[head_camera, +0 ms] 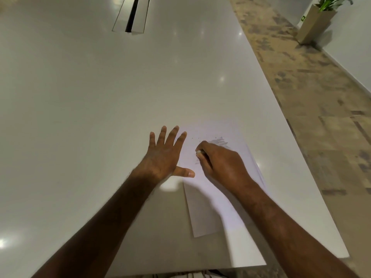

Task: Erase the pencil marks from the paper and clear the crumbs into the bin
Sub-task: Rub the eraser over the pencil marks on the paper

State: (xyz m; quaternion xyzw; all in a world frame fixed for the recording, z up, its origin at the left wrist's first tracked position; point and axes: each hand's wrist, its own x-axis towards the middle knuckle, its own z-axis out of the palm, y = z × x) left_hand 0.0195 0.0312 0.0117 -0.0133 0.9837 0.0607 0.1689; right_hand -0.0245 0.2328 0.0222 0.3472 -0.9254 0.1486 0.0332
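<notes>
A white sheet of paper [208,205] lies on the white table near its right front corner. Grey pencil shading [218,141] shows on the sheet's far part, with a few dark crumbs [198,139] beside it. My right hand [220,163] rests on the paper, fingers closed on a small white eraser [198,152] whose tip touches the sheet just left of the shading. My left hand [164,155] lies flat with fingers spread, on the paper's left edge and the table. No bin is in view.
The large white table [100,97] has a cable slot [131,15] at the far middle. Its right edge runs diagonally beside a patterned brown floor [313,97]. A tall beige planter with a green plant [315,23] stands at the far right by the wall.
</notes>
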